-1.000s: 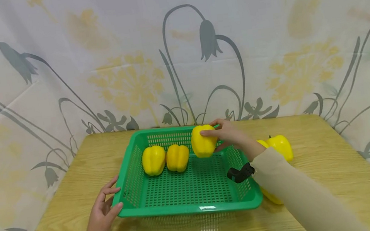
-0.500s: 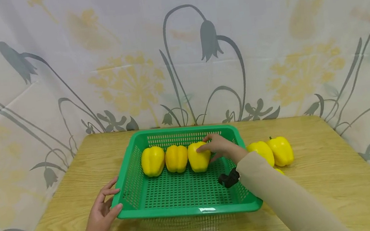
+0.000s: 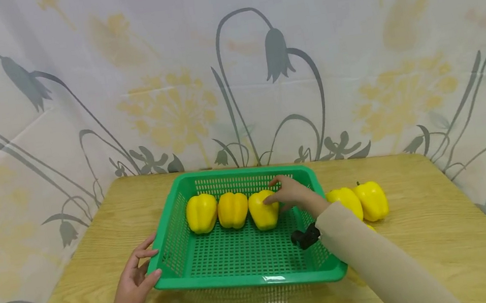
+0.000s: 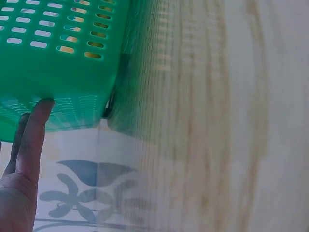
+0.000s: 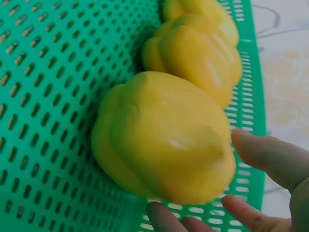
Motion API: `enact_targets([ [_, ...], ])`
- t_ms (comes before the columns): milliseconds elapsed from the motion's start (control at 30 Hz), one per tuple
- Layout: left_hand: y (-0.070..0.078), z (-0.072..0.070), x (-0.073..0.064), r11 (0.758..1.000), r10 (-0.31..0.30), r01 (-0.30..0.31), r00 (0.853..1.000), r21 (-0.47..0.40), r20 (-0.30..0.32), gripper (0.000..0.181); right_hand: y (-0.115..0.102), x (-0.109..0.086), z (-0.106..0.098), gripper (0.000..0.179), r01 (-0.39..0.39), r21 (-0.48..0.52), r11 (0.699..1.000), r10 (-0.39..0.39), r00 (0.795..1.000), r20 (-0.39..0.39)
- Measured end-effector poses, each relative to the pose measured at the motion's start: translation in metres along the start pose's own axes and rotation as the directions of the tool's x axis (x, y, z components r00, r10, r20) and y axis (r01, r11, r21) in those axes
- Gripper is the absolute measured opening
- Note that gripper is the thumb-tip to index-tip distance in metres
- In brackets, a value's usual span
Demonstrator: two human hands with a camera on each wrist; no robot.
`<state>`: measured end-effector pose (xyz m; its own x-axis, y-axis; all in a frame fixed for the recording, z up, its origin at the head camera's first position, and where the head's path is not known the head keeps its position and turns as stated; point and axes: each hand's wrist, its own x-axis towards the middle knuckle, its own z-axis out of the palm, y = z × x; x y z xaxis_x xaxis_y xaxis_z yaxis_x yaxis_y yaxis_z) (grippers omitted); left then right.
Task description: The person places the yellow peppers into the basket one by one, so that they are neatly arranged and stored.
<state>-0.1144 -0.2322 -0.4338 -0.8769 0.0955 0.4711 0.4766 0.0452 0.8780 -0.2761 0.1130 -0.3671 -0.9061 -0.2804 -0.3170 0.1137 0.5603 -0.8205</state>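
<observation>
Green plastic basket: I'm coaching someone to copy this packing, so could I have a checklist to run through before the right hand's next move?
1. Left hand at the left rim of the green plastic basket: ok, touching it.
2. Three yellow bell peppers lined up along the back inside: ok.
3. Right hand clear of the rightmost pepper in the row: cannot tell; its fingers are right at the surface.
4. Room for another: ok, the front of the basket floor is bare.
5. All peppers inside: not ok, some lie right of the basket.
6. Count of those outside: cannot tell, the right sleeve covers part.
</observation>
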Motion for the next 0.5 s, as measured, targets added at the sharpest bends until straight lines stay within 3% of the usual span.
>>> enact_targets([
  [200,-0.001,0.003,0.0,1.0,-0.001,0.001,1.0,-0.007,-0.007,0.028,-0.003,-0.014,-0.018,0.054,0.048,-0.014,0.999,-0.048,0.999,-0.01],
  [500,-0.002,0.0,-0.001,1.0,0.002,-0.002,1.0,0.012,0.003,0.03,-0.011,-0.034,-0.031,0.052,0.151,0.092,0.984,-0.153,0.988,0.014],
])
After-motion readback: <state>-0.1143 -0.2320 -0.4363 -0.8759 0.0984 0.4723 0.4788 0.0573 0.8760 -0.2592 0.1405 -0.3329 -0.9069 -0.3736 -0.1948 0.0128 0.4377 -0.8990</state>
